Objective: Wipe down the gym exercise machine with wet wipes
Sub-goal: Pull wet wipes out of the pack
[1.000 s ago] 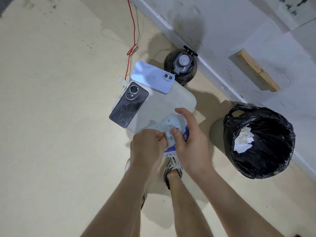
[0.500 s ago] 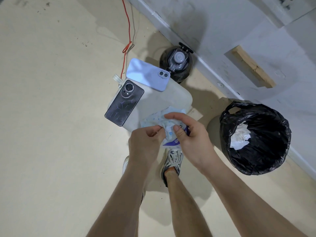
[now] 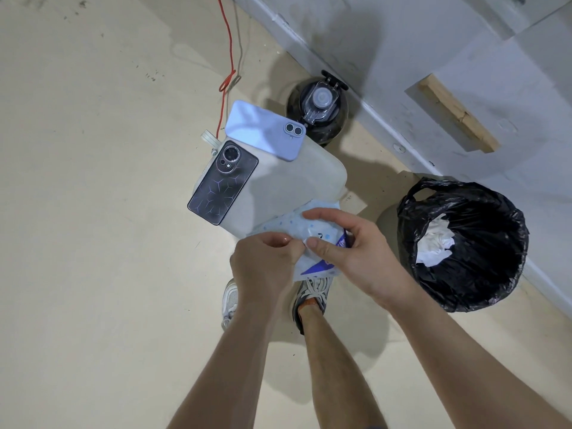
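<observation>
A white and blue pack of wet wipes [image 3: 294, 226] lies on the near corner of a pale grey flat surface [image 3: 297, 181]. My right hand [image 3: 349, 252] grips the pack from the right, thumb and forefinger around its top. My left hand [image 3: 263, 264] pinches at the pack's opening with curled fingers; what it pinches is hidden between the two hands. No gym machine is recognisable in this view.
Two phones lie face down on the grey surface, a dark one [image 3: 223, 182] and a lilac one [image 3: 264, 130]. A black water bottle [image 3: 318, 114] stands behind. A bin with a black bag [image 3: 464, 246] and crumpled white wipes stands at right. A red cord [image 3: 227, 57] runs along the floor.
Both hands have stayed on the wipes pack. The right hand's fingers have shifted from over the pack to gripping its top, and the left hand keeps pinching at the opening.
</observation>
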Motion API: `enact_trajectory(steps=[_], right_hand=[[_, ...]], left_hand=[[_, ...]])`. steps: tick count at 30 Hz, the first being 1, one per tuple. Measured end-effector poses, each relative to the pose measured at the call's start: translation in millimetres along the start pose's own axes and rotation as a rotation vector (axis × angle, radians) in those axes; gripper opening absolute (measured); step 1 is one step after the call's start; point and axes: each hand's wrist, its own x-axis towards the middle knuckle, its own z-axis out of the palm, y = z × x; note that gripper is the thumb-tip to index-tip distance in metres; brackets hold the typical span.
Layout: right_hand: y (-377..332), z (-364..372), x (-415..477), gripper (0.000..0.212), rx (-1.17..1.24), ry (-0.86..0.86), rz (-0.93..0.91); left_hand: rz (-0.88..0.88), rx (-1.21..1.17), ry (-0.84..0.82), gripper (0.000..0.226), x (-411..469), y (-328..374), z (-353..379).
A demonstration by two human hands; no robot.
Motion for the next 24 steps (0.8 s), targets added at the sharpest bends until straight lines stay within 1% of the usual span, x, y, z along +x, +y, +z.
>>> enact_trajectory(steps=[2,3,5,7,8,10,13,15,17,19,20,22,24], right_hand=[[0.1,-5.6,2.3,0.03,-0.073,0.043,0.002],[-0.1,-8.7,3.3,0.03,-0.097,0.064,0.001],[-0.1,-14.1,4.5,0.031,-0.071,0.098,-0.002],[-1.1,-15.8,4.5,0.031,-0.024,0.106,-0.027],[-1.9,-15.0,4.1,0.031,-0.019,0.093,-0.046],[-3.3,-10.7,1.6,0.031,-0.026,0.045,-0.081],[-5.2,-5.6,-3.5,0.032,-0.054,0.004,-0.098],[-6.0,-5.8,-5.9,0.033,-0.033,-0.001,-0.079],[-6.6,-7.8,-7.5,0.033,0.006,0.002,-0.061],[-5.6,-11.2,-7.3,0.033,-0.006,0.01,-0.053],[-4.7,-13.2,-6.4,0.033,-0.034,0.023,-0.051],[-3.3,-16.8,-4.5,0.034,-0.099,0.065,-0.043],[-3.6,-18.3,-2.5,0.034,-0.09,0.113,-0.027]], left_hand=[[0.069,0.065,0.013,0.013,-1.7,-0.2,-4.9],[0.083,0.084,0.012,0.014,-2.6,0.5,-6.6],[0.096,0.124,-0.011,0.02,-3.4,-0.3,-5.7],[0.125,0.156,-0.043,0.031,-6.5,0.9,-1.8],[0.137,0.147,-0.054,0.033,-8.6,2.4,0.7],[0.137,0.104,-0.039,0.029,-8.7,5.2,4.8],[0.009,-0.065,-0.005,0.025,-3.6,6.9,7.5],[-0.039,-0.098,-0.007,0.028,-1.1,7.0,7.1],[-0.018,-0.076,-0.011,0.027,-2.3,9.1,5.5],[0.007,-0.059,-0.017,0.014,-4.2,10.6,3.0],[0.016,-0.049,-0.022,0.013,-5.7,11.3,1.0],[0.034,-0.084,-0.061,0.012,-8.8,12.6,-2.5],[0.018,-0.196,-0.11,0.022,-11.1,13.6,-6.5]])
